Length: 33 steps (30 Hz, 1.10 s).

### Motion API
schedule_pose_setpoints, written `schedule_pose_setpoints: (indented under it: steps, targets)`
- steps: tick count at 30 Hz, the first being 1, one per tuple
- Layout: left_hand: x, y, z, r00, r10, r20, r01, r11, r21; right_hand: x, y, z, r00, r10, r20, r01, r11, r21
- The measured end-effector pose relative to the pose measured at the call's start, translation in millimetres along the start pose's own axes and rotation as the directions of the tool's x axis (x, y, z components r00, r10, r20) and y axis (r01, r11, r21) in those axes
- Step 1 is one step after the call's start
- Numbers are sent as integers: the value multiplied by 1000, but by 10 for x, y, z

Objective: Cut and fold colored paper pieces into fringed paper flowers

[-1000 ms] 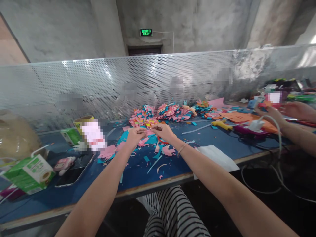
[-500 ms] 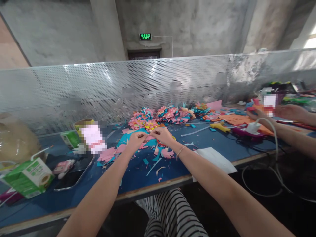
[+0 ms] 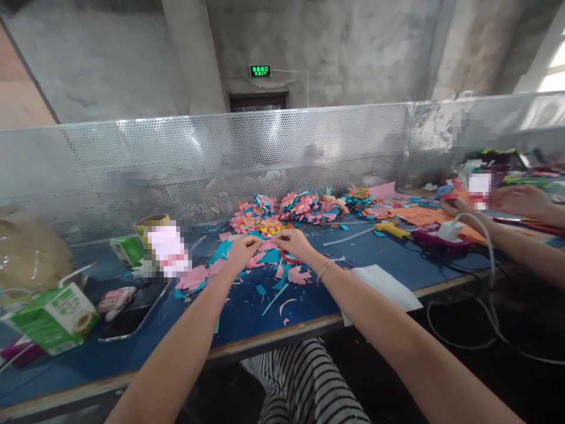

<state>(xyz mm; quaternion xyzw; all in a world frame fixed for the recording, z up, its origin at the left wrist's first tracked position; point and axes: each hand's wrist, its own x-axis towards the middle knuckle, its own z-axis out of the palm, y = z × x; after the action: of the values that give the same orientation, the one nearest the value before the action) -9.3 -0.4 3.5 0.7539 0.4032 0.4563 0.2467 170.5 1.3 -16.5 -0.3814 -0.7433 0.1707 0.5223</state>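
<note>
my left hand (image 3: 242, 252) and my right hand (image 3: 291, 241) meet just in front of the row of paper flowers (image 3: 304, 206), fingertips close together. between them i grasp a small pink paper piece (image 3: 266, 242), each hand pinching one side of it; whether it is folded is too small to tell. it sits on the near side of the flowers, just before a yellow bloom (image 3: 271, 228) at their front edge. also in front of the flowers, around my hands, blue paper (image 3: 219, 252) and pink and blue scraps (image 3: 300, 275) lie over the blue table (image 3: 304, 318). to the right of the flowers i have a yellow-handled tool (image 3: 392, 229), some orange paper (image 3: 415, 215) and a purple power strip (image 3: 435, 237) with a white plug in it; a co-worker's hands (image 3: 521, 203) are farther right of them. nearer me than the flowers, off to their right, a white sheet (image 3: 384, 285) lies by the table edge. left of the flowers stands a blurred, bright screen (image 3: 168, 250), and farther left and nearer me are a pink toy (image 3: 115, 299), a dark phone (image 3: 128, 323) and a green carton (image 3: 59, 318). behind the flowers rises a perforated metal screen (image 3: 260, 147).
</note>
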Motion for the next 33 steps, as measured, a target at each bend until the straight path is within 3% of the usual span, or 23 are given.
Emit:
schedule_pose_setpoints:
  steps: [5,15,21,26,30,33]
  targets:
    - [-17,-9,5,997,80,8,-80,995,59,-33,-58,36,993,-110,44,113,991,-69]
    - [-2,-7,2,987,154,49,-160,973,169,-29,-39,57,993,-95,66,103,985,-140]
    - [-1,-34,-34,998,-14,-56,19,996,89,-36,-52,61,999,-27,38,27,1000,-3]
    - [21,-77,-40,981,-154,-122,149,988,-48,-29,-112,36,986,-160,-52,157,985,-71]
    - [33,-93,17,931,-360,-51,345,918,-196,-11,-57,51,972,-212,-97,200,972,-122]
    - [28,-95,58,940,-341,23,329,883,-335,1,30,115,965,-259,-40,251,958,-141]
